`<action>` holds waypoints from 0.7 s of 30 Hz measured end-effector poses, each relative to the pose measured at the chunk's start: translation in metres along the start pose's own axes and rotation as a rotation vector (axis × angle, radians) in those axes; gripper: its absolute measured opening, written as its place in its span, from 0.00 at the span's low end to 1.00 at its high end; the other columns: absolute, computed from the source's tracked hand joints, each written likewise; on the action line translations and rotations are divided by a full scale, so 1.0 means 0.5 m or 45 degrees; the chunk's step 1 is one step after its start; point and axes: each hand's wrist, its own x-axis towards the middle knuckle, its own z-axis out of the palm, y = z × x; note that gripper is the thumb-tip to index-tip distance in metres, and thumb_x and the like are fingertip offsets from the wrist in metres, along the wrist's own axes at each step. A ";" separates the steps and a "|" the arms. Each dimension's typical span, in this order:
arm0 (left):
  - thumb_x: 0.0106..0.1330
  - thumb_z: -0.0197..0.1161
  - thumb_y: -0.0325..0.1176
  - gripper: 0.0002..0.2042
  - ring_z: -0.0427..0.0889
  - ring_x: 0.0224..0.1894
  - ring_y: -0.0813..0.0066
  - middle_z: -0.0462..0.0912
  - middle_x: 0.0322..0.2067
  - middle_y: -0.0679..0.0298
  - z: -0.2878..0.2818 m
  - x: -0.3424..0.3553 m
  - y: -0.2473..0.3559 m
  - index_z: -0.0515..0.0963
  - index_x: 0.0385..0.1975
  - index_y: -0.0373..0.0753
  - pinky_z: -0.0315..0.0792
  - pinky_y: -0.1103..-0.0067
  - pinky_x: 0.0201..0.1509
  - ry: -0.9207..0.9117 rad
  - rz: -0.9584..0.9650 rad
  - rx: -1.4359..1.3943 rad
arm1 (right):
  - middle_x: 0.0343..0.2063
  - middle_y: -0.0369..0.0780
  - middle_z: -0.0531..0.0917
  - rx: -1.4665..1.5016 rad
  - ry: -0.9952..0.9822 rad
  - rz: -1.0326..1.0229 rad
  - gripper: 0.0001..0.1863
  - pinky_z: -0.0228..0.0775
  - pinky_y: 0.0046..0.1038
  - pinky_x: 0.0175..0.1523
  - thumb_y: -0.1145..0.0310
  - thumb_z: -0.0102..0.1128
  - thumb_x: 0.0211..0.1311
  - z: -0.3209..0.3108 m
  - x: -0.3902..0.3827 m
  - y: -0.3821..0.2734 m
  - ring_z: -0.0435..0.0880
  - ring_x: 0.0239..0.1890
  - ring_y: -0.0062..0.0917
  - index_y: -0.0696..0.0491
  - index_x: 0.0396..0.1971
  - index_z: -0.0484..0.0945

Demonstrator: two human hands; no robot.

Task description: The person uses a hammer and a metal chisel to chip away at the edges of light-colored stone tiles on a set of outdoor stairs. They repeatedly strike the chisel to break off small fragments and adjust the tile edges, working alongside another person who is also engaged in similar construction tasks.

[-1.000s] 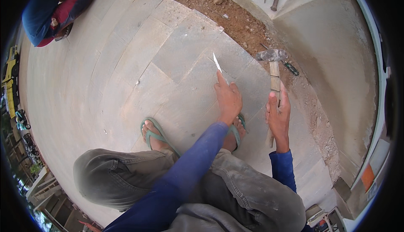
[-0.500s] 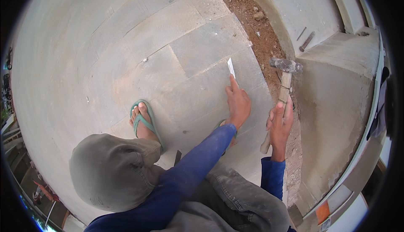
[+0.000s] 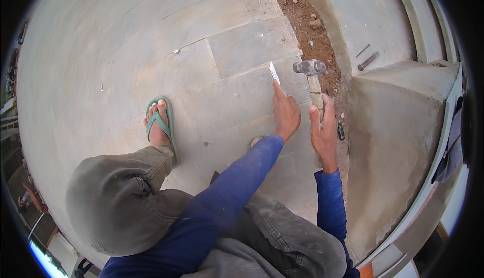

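With my left hand (image 3: 286, 114) closed, I hold a slim, pale, pointed piece like a blade (image 3: 274, 71), its index finger stretched along it. Its tip points away from me over the grey paving slab (image 3: 252, 94); whether it touches the slab, I cannot tell. To the right, my right hand (image 3: 325, 137) grips the wooden handle of a hammer (image 3: 309, 67). The hammer's worn metal head is up at the far end, near the slab's edge, and wire is wound round the handle. My palm hides part of the handle.
A strip of reddish soil with stones (image 3: 313, 23) runs between the paving and a concrete ledge (image 3: 398, 84). On the concrete lie a thick metal bolt or chisel (image 3: 368, 61) and a thin nail (image 3: 362, 50). My foot in a green flip-flop (image 3: 161, 121) rests on the paving at left.
My right hand has brought the hammer left and away from me, closer to my left hand. The left hand and its pale piece have shifted only slightly. The whole view has shifted a little.
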 end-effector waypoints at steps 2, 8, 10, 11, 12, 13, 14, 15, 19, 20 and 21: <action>0.71 0.47 0.26 0.32 0.71 0.56 0.33 0.68 0.56 0.30 0.008 0.001 -0.022 0.45 0.72 0.25 0.65 0.54 0.61 0.064 0.089 -0.017 | 0.56 0.56 0.78 -0.118 -0.040 -0.243 0.29 0.68 0.41 0.61 0.55 0.52 0.75 0.001 0.031 0.012 0.79 0.58 0.49 0.59 0.66 0.65; 0.70 0.47 0.25 0.31 0.72 0.56 0.34 0.68 0.55 0.31 0.007 -0.012 -0.022 0.47 0.72 0.24 0.66 0.55 0.61 0.037 0.028 -0.101 | 0.42 0.59 0.83 -0.304 -0.207 -0.283 0.27 0.74 0.46 0.46 0.56 0.55 0.73 0.016 0.062 0.018 0.83 0.43 0.56 0.56 0.64 0.70; 0.70 0.48 0.25 0.32 0.71 0.56 0.34 0.68 0.55 0.32 0.004 -0.012 -0.020 0.46 0.72 0.25 0.66 0.54 0.60 0.019 0.019 -0.108 | 0.39 0.59 0.83 -0.321 -0.252 -0.278 0.27 0.74 0.46 0.43 0.56 0.55 0.73 0.021 0.080 0.026 0.84 0.41 0.55 0.56 0.64 0.70; 0.70 0.48 0.25 0.32 0.72 0.56 0.34 0.68 0.55 0.32 0.002 -0.012 -0.019 0.46 0.72 0.25 0.66 0.54 0.60 0.028 0.023 -0.089 | 0.38 0.59 0.83 -0.329 -0.272 -0.272 0.26 0.74 0.46 0.42 0.56 0.55 0.73 0.022 0.086 0.029 0.84 0.40 0.55 0.56 0.64 0.71; 0.70 0.48 0.25 0.32 0.72 0.56 0.34 0.68 0.55 0.32 0.003 -0.013 -0.021 0.45 0.72 0.26 0.66 0.54 0.60 0.037 0.021 -0.070 | 0.37 0.59 0.83 -0.290 -0.235 -0.307 0.26 0.74 0.46 0.42 0.56 0.55 0.73 0.025 0.086 0.029 0.84 0.40 0.55 0.56 0.64 0.71; 0.70 0.49 0.26 0.33 0.72 0.56 0.34 0.68 0.55 0.32 0.003 -0.014 -0.024 0.45 0.73 0.26 0.67 0.54 0.60 0.043 0.019 -0.052 | 0.37 0.60 0.83 -0.250 -0.196 -0.340 0.26 0.74 0.46 0.42 0.57 0.55 0.72 0.027 0.083 0.029 0.84 0.41 0.55 0.56 0.64 0.71; 0.70 0.49 0.26 0.33 0.72 0.56 0.34 0.68 0.55 0.32 0.002 -0.015 -0.027 0.45 0.73 0.27 0.67 0.54 0.60 0.041 0.028 -0.058 | 0.37 0.60 0.83 -0.211 -0.157 -0.371 0.26 0.74 0.46 0.42 0.57 0.55 0.72 0.028 0.081 0.030 0.83 0.41 0.55 0.56 0.64 0.71; 0.70 0.49 0.26 0.33 0.72 0.56 0.34 0.68 0.55 0.32 0.000 -0.015 -0.029 0.45 0.73 0.27 0.67 0.53 0.60 0.039 0.039 -0.067 | 0.38 0.60 0.83 -0.227 -0.154 -0.412 0.26 0.74 0.45 0.42 0.57 0.56 0.72 0.028 0.081 0.035 0.84 0.41 0.55 0.57 0.64 0.70; 0.70 0.49 0.25 0.33 0.72 0.57 0.35 0.68 0.56 0.33 0.000 -0.006 -0.031 0.45 0.73 0.29 0.66 0.54 0.61 0.017 -0.028 -0.045 | 0.39 0.60 0.83 -0.383 -0.239 -0.378 0.26 0.74 0.45 0.42 0.59 0.56 0.72 0.018 0.099 0.024 0.84 0.41 0.55 0.58 0.63 0.71; 0.69 0.49 0.25 0.33 0.72 0.57 0.35 0.68 0.57 0.33 -0.003 -0.004 -0.033 0.45 0.73 0.28 0.66 0.54 0.61 0.018 -0.022 -0.045 | 0.40 0.60 0.83 -0.445 -0.285 -0.320 0.25 0.74 0.45 0.42 0.59 0.56 0.72 0.016 0.106 0.015 0.84 0.41 0.55 0.58 0.63 0.71; 0.69 0.49 0.24 0.33 0.72 0.57 0.35 0.68 0.57 0.33 -0.004 -0.009 -0.034 0.45 0.73 0.28 0.66 0.54 0.61 0.012 -0.021 -0.049 | 0.40 0.60 0.83 -0.390 -0.203 -0.415 0.25 0.74 0.45 0.42 0.59 0.56 0.72 0.018 0.103 0.022 0.84 0.41 0.55 0.58 0.62 0.71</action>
